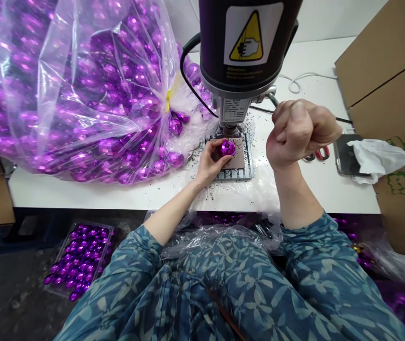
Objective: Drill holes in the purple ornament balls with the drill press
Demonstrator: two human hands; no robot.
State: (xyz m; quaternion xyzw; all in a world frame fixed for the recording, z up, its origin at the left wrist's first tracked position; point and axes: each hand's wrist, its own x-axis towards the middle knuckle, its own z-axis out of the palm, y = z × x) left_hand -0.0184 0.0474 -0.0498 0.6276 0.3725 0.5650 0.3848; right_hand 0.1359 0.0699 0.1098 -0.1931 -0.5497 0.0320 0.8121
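Blue-green leaf-patterned sleeves [131,258] lie nearest, and below the work surface [99,196], to the left, is a clear tray [111,234] heaped with shiny purple balls [81,255]. Whether those are finished or waiting cannot be told.

On the surface, the left hand [209,162] pinches one faceted purple ball [229,150] between thumb and fingers, its opening narrowed to the ball's width. That ball sits on a brown board [238,160] over a grooved metal base [236,175], right below the lower end of a dark upright machine [212,47]. The right hand [296,130] is raised, closed in a fist round what looks to be the end of the machine's metal lever [272,99]; the grip itself is hidden.

Dark crumbs [207,193] litter the base and the surface around it, so I judge that many pieces have been worked already. This ball seems set in place and mid-step; whether the tool touches it is too small to tell.

Farther off to the left bulges a clear bag [81,104] packed with more such balls, tied with a yellow tie [167,100]; if they are unworked, plenty remains.
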